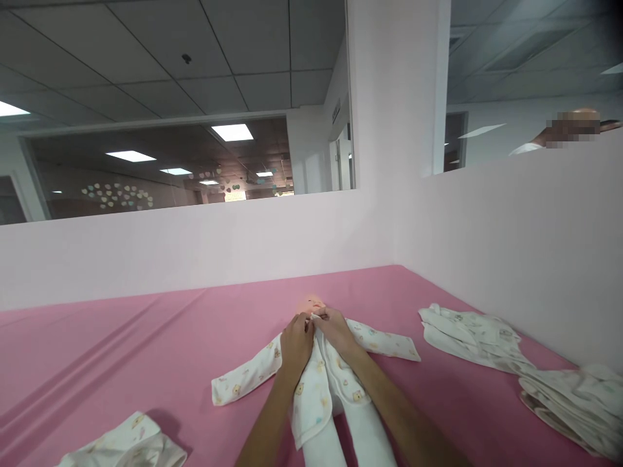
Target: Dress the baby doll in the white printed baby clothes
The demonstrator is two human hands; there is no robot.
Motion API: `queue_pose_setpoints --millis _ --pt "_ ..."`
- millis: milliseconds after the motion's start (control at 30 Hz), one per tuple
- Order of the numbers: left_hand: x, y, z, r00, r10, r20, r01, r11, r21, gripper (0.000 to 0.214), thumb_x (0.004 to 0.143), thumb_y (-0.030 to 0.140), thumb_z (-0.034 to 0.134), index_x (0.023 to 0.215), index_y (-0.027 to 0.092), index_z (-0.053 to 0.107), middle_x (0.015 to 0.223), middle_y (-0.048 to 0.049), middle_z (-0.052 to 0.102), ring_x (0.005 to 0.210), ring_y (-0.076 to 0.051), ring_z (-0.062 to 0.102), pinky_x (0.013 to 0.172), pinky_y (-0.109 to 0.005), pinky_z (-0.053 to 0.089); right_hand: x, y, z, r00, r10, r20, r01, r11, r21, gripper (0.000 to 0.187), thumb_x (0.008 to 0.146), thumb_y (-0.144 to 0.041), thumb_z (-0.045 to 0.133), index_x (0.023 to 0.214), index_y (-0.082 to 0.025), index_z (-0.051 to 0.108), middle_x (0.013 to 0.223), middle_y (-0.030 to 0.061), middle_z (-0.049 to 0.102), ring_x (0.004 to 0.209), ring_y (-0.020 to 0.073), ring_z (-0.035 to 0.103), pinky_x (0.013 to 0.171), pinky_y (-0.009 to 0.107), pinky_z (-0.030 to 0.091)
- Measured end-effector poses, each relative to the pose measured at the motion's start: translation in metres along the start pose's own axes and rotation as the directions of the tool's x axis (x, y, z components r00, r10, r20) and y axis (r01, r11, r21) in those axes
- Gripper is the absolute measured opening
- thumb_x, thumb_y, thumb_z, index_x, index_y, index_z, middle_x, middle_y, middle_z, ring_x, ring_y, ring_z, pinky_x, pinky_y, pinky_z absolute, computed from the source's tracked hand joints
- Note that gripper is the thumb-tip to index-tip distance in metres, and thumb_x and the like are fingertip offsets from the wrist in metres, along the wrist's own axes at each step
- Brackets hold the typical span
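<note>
A baby doll [308, 303] lies on its back on a pink sheet, its head pointing away from me. It wears a white printed baby jacket [314, 402] with both sleeves spread out sideways and the front parted below the neck. White trousers [321, 449] cover the legs. At the collar, my left hand [296, 340] pinches the jacket's neck edge. Close beside it, my right hand [335, 329] grips the other side of the same collar. The fastening under my fingertips is too small to make out.
Folded white baby clothes [472, 334] lie at the right, with another stack [579, 402] nearer. A crumpled printed garment [131, 444] is at the lower left. White walls [195, 256] with windows border the pink sheet [97, 357]. A person [559, 130] appears in the right-hand window.
</note>
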State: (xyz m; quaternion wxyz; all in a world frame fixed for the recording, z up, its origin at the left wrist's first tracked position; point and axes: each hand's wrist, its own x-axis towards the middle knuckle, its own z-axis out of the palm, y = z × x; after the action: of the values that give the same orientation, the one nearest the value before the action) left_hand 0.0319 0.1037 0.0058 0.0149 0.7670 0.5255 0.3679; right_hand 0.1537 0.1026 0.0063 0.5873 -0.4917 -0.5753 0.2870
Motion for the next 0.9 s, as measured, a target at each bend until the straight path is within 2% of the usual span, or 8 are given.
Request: queue_pose_setpoints --millis 167,333,567,700,900 --pt "-0.001 -0.001 -0.001 1.0 0.01 -0.01 -0.01 1.0 -0.005 0.021 0.095 0.026 0.042 0.088 0.02 0.061 0.087 -0.002 0.068 0.078 -0.017 0.059 0.064 -0.026 0.031 0.003 0.005 -0.001 1.0 -0.002 -0.019 0.002 1.0 -0.007 0.023 0.068 -0.025 0.05 0.076 -0.017 0.07 0.077 0.0031 0.07 0.075 0.0199 0.062 0.07 0.029 0.045" --pt "0.0 0.0 -0.001 0.999 0.041 -0.008 -0.04 0.999 0.013 0.025 0.096 0.028 0.042 0.085 0.019 0.063 0.088 -0.0038 0.067 0.08 -0.017 0.059 0.066 -0.026 0.032 0.005 0.01 -0.002 0.998 0.0 -0.057 0.001 1.0 0.021 0.024 0.072 -0.03 0.052 0.08 -0.016 0.07 0.086 0.0058 0.072 0.082 0.0211 0.064 0.077 0.031 0.046" --pt "-0.002 0.003 0.0 1.0 0.018 -0.019 -0.017 0.999 0.051 0.029 0.097 0.028 0.039 0.078 0.018 0.058 0.086 -0.0046 0.065 0.075 -0.017 0.058 0.063 -0.027 0.03 0.002 0.011 -0.002 0.998 -0.001 -0.067 0.004 0.999 0.054 0.025 0.074 -0.034 0.055 0.081 -0.016 0.071 0.078 0.006 0.072 0.08 0.0219 0.064 0.073 0.031 0.048" --pt "-0.003 0.004 0.0 1.0 0.011 -0.014 -0.01 0.998 0.064 0.028 0.097 0.027 0.04 0.078 0.018 0.058 0.085 -0.0046 0.065 0.077 -0.018 0.058 0.063 -0.028 0.029 0.002 0.012 -0.002 0.999 0.0 -0.044 0.002 0.999 0.041 0.027 0.076 -0.033 0.052 0.084 -0.015 0.071 0.079 0.0061 0.071 0.078 0.021 0.064 0.072 0.031 0.048" --pt "-0.003 0.003 0.0 1.0 0.021 0.006 -0.021 0.999 0.047 0.024 0.095 0.021 0.042 0.078 0.017 0.059 0.085 -0.0057 0.065 0.073 -0.018 0.058 0.06 -0.028 0.025 -0.002 0.006 -0.001 0.999 -0.052 0.009 0.052 0.998 -0.041 0.024 0.076 -0.028 0.05 0.082 -0.017 0.071 0.085 0.005 0.071 0.084 0.0201 0.064 0.079 0.031 0.047"
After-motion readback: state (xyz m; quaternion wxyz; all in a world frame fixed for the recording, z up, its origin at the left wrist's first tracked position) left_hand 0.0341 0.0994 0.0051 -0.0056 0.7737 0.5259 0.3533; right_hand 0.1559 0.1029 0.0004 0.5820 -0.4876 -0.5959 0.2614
